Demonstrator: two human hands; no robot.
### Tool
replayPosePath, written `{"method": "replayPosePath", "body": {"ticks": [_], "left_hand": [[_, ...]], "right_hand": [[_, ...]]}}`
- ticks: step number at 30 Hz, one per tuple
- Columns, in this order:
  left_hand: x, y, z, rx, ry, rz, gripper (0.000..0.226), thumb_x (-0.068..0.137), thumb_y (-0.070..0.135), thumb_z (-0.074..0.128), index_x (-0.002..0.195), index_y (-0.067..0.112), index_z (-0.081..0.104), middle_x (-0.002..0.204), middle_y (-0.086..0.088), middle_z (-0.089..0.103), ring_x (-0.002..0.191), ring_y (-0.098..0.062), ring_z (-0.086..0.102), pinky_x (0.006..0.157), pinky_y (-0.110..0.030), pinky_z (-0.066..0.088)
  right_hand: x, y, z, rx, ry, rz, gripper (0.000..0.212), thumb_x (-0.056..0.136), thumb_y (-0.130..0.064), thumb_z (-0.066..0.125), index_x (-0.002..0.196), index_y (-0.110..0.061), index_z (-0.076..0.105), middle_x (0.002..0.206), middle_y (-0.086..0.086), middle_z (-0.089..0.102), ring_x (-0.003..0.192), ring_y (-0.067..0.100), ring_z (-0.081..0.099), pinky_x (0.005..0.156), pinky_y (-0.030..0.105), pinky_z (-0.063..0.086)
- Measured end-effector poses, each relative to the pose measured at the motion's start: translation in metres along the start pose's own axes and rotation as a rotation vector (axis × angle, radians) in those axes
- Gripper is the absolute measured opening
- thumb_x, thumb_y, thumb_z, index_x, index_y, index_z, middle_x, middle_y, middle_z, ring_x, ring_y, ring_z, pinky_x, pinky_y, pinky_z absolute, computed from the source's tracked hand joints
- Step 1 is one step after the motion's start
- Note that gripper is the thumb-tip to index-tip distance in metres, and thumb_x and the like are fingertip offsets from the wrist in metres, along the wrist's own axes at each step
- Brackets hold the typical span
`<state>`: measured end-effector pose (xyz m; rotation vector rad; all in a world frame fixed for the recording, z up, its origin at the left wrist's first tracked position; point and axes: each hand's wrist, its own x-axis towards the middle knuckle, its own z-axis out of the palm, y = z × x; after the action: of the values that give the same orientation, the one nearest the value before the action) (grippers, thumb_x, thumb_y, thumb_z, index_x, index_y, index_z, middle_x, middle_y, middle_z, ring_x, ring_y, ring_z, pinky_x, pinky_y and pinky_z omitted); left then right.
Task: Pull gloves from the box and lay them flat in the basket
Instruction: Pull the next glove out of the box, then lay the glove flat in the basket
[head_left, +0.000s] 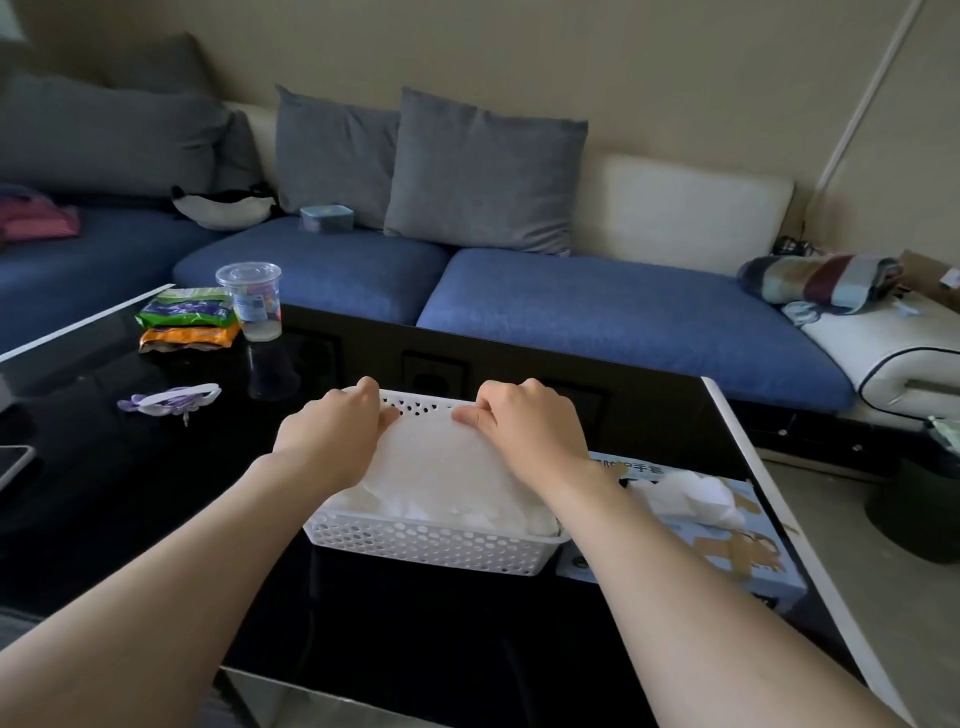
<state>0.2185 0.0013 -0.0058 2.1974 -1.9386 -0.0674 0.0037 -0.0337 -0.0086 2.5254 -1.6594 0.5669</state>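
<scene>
A white perforated basket (426, 545) stands on the black glass table in front of me, with pale gloves piled inside. A thin translucent glove (441, 462) is stretched over the basket. My left hand (337, 426) pinches its far left edge near the basket's back rim. My right hand (524, 421) pinches the far right edge. To the right of the basket lies the light blue glove box (753, 561), with white gloves (685, 496) bunched out of its top opening.
On the table's left are snack packets (187, 322), a clear plastic cup (252, 299), a purple and white item (171, 400) and a phone corner (13, 462). A blue sofa (597, 312) with grey cushions runs behind. A dark bin (919, 509) stands on the floor at right.
</scene>
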Motion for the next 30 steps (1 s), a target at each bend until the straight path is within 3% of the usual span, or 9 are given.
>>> {"method": "replayPosePath", "body": {"ticks": [3, 6, 9, 11, 13, 17, 19, 26, 30], "left_hand": [[0.0, 0.0, -0.001, 0.062, 0.008, 0.013, 0.031, 0.113, 0.043, 0.036, 0.1, 0.015, 0.04, 0.079, -0.001, 0.053, 0.062, -0.019, 0.051, 0.05, -0.033, 0.033], [0.001, 0.004, 0.002, 0.151, 0.014, 0.032, 0.029, 0.112, 0.041, 0.04, 0.102, 0.015, 0.036, 0.077, 0.003, 0.047, 0.06, -0.016, 0.047, 0.049, -0.031, 0.032], [0.003, 0.008, 0.004, 0.267, 0.027, 0.032, 0.03, 0.109, 0.044, 0.049, 0.109, 0.017, 0.036, 0.087, 0.002, 0.051, 0.081, -0.023, 0.06, 0.057, -0.034, 0.039], [0.005, 0.01, 0.005, 0.324, 0.059, 0.096, 0.035, 0.106, 0.045, 0.057, 0.123, 0.018, 0.042, 0.11, -0.002, 0.055, 0.106, -0.025, 0.059, 0.064, -0.033, 0.041], [0.007, 0.011, 0.007, 0.262, 0.033, 0.233, 0.034, 0.104, 0.041, 0.06, 0.13, 0.023, 0.047, 0.123, -0.002, 0.051, 0.116, -0.024, 0.053, 0.07, -0.033, 0.042], [0.005, 0.015, 0.013, 0.045, -0.318, 0.312, 0.032, 0.107, 0.051, 0.048, 0.137, 0.039, 0.05, 0.135, -0.001, 0.048, 0.124, -0.025, 0.054, 0.095, -0.039, 0.044], [0.003, 0.016, 0.015, 0.015, -0.491, 0.232, 0.043, 0.105, 0.062, 0.044, 0.145, 0.045, 0.044, 0.144, -0.002, 0.043, 0.129, -0.027, 0.053, 0.108, -0.047, 0.043], [-0.001, 0.026, 0.012, 0.13, -0.55, 0.174, 0.065, 0.101, 0.065, 0.05, 0.158, 0.04, 0.029, 0.155, -0.006, 0.039, 0.135, -0.032, 0.05, 0.112, -0.048, 0.042], [-0.005, 0.034, 0.008, 0.164, -0.422, 0.194, 0.056, 0.1, 0.058, 0.058, 0.143, 0.026, 0.044, 0.141, -0.006, 0.049, 0.127, -0.03, 0.051, 0.106, -0.046, 0.047]], "right_hand": [[0.005, -0.002, 0.012, -0.074, -0.016, -0.052, 0.044, 0.103, -0.061, 0.058, 0.097, -0.018, 0.064, 0.079, -0.002, 0.067, 0.071, 0.022, 0.065, 0.063, 0.036, 0.051], [0.008, 0.005, 0.024, -0.137, 0.116, -0.145, 0.035, 0.098, -0.053, 0.071, 0.101, -0.018, 0.068, 0.088, -0.003, 0.066, 0.085, 0.019, 0.06, 0.063, 0.033, 0.044], [0.009, 0.004, 0.017, -0.138, 0.219, -0.219, 0.021, 0.096, -0.038, 0.079, 0.099, -0.018, 0.072, 0.092, -0.002, 0.059, 0.087, 0.019, 0.052, 0.072, 0.033, 0.041], [0.006, -0.002, -0.002, 0.038, 0.082, -0.195, 0.018, 0.101, -0.039, 0.073, 0.104, -0.021, 0.074, 0.095, -0.006, 0.054, 0.09, 0.016, 0.051, 0.075, 0.032, 0.043], [0.001, -0.008, -0.02, 0.155, -0.184, -0.129, 0.029, 0.097, -0.05, 0.074, 0.113, -0.025, 0.073, 0.099, -0.01, 0.05, 0.09, 0.012, 0.052, 0.076, 0.032, 0.045], [-0.01, -0.009, -0.038, 0.081, -0.647, 0.035, 0.082, 0.073, -0.072, 0.085, 0.141, -0.034, 0.058, 0.126, -0.005, 0.051, 0.102, 0.018, 0.06, 0.087, 0.044, 0.059], [-0.016, -0.008, -0.039, -0.066, -0.785, 0.03, 0.078, 0.082, -0.063, 0.084, 0.145, -0.029, 0.053, 0.132, 0.0, 0.054, 0.106, 0.023, 0.062, 0.087, 0.042, 0.059], [-0.025, -0.009, -0.025, -0.103, -0.8, 0.015, 0.049, 0.096, -0.036, 0.075, 0.14, -0.022, 0.059, 0.127, 0.006, 0.063, 0.106, 0.027, 0.065, 0.082, 0.041, 0.056], [-0.029, -0.009, -0.03, -0.101, -0.767, 0.024, 0.053, 0.098, -0.049, 0.07, 0.14, -0.018, 0.057, 0.13, 0.008, 0.061, 0.11, 0.029, 0.064, 0.094, 0.046, 0.057]]}}
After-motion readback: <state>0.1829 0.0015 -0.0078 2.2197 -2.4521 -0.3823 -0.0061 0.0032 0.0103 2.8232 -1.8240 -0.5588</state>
